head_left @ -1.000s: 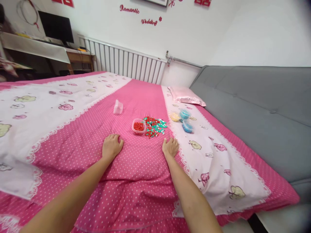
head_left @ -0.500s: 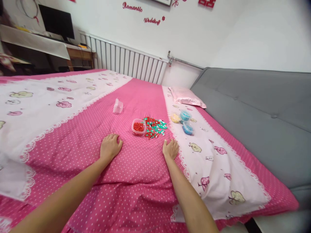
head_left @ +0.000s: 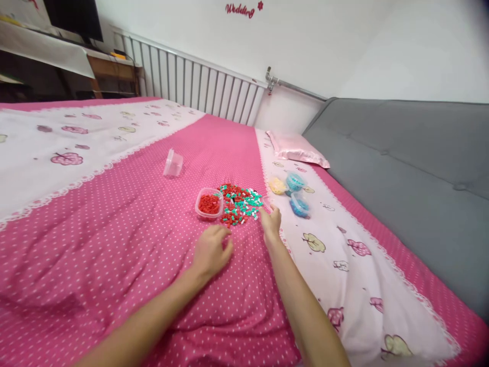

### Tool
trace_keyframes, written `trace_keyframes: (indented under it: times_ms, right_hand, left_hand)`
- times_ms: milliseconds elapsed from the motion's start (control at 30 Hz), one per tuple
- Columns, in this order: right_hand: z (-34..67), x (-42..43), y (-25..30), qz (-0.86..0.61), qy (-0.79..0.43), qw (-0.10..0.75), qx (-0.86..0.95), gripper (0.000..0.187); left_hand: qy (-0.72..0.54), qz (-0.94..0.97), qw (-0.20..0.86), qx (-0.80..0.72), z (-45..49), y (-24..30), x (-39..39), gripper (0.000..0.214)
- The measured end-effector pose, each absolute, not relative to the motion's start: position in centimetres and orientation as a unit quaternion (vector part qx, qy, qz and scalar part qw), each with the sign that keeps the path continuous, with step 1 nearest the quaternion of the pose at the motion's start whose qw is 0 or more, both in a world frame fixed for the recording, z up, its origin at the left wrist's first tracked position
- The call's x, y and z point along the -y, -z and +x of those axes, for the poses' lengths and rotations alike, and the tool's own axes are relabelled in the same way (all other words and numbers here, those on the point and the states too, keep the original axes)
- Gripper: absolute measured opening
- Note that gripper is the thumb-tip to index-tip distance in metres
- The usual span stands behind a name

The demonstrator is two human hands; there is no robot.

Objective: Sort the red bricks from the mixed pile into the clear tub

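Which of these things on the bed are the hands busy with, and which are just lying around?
Busy with:
left hand and right hand, both at the pile of red and green pieces
tub of red pieces, right beside the pile
yellow tub, light blue tub, dark blue tub, close by

Just lying around:
empty clear tub
pink pillow
radiator
grey sofa

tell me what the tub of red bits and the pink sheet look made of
Tub: clear glossy plastic, probably; the red bits show through its wall. Sheet: matte woven cloth, maybe cotton; it creases softly and bears printed dots.
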State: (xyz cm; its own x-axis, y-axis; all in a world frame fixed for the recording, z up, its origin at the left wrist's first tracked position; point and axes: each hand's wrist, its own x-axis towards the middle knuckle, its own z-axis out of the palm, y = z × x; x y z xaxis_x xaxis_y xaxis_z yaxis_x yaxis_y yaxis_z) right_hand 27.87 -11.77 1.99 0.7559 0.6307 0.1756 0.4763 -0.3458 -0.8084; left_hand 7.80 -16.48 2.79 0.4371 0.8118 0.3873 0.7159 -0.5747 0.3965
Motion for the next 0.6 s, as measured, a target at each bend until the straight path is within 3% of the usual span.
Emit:
trace_keyframes:
  times_ms: [133, 233, 367, 600]
  right_hand:
    - [28.5, 7.6, -6.2, -0.732, -0.13, 0.546, 0.386, 0.051]
    - [28.5, 5.5, -8.8, -0.639, -0.186, 0.583, 0.466, 0.038]
    - [27.8, 5.2, -9.0, -0.557, -0.218, 0.503, 0.624, 0.028]
    - [27.0, 5.2, -6.8, -0.633, -0.101, 0.33, 0.693, 0.026]
  left_hand:
    - [-0.246, 0.873, 0.114, -0.405, 13.8, -2.0, 17.5, 0.02]
    - [-0.223, 0.893, 0.113, -0.375, 15.3, -1.0, 17.7, 0.026]
    - [-0.188, 0.904, 0.131, -0.361, 15.0, 0.0, 17.8, 0.042]
    - [-0.171, 0.906, 0.17, -0.348, 14.5, 0.3, 18.0, 0.048]
